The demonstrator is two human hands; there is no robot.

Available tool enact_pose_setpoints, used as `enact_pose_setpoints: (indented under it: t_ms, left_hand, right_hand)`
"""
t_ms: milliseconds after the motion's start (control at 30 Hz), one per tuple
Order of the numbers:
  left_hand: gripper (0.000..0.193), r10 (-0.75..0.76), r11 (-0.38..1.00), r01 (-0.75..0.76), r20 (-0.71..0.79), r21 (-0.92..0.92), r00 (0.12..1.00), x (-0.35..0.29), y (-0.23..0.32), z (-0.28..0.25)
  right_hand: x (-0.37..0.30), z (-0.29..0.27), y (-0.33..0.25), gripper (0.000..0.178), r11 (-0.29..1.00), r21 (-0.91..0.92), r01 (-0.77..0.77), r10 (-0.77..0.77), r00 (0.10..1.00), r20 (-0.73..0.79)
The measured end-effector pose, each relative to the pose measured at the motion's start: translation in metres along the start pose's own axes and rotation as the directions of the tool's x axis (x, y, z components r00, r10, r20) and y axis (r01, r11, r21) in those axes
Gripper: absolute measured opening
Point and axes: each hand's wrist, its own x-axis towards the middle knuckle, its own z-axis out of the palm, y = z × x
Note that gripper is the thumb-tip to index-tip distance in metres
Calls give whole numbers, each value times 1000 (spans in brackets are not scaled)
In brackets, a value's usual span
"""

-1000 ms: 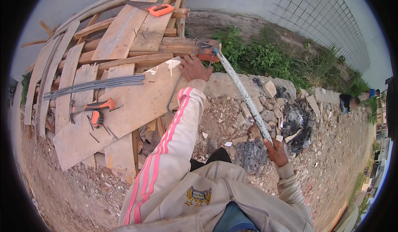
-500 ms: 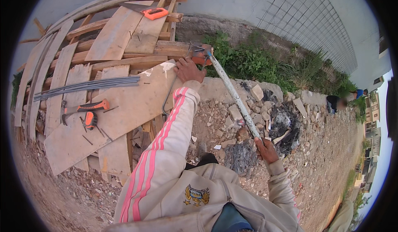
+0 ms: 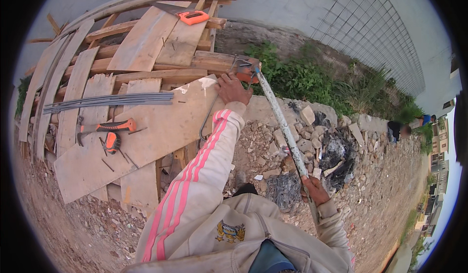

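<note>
My left hand [image 3: 235,90] is closed on a thin bent steel rod [image 3: 203,129] at the right end of the wooden planks, its fingers partly hiding the rod. Just beyond the knuckles, an orange-red metal piece with bent steel pins [image 3: 246,68] sits on a thick timber [image 3: 214,60]. A long, white-stained metal pipe [image 3: 284,121] reaches from there towards me, its blue-marked far end at the pins. Around the pipe's lower part my right hand [image 3: 316,191] is wrapped, and a short length shows below the fist.
A wide board [image 3: 141,148] bears a hammer [image 3: 109,126], a tape measure [image 3: 112,142], loose nails and several straight steel rods [image 3: 112,100]. Farther back lies an orange-handled saw [image 3: 192,17]. Coiled wire [image 3: 283,193], rubble and ash [image 3: 336,151] lie right. A person [image 3: 399,129] is far right.
The view has shifted slightly, so the planks appear farther right. A length of pipe now shows below my right fist. My left hand stays at the rod by the metal piece.
</note>
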Motion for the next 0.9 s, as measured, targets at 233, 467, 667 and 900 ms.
enact_pose_setpoints:
  t_ms: [233, 467, 667, 900]
  left_hand:
    - [93, 27, 998, -30, -54, -46, 998, 1, -3, 6]
    - [86, 5, 997, -9, -50, -73, 999, -4, 0, 1]
    - [92, -4, 999, 3, -28, -49, 1000, 1, -4, 4]
    - [91, -6, 999, 5, -21, -43, 1000, 1, 0, -1]
  right_hand:
    - [-22, 39, 1, 38, 991, 127, -45, 39, 998, 50]
    - [-46, 91, -2, 37, 985, 156, -78, 72, 997, 42]
    - [-39, 81, -11, 38, 998, 59, -28, 31, 998, -52]
    - [-35, 42, -15, 39, 997, 73, -18, 19, 1000, -12]
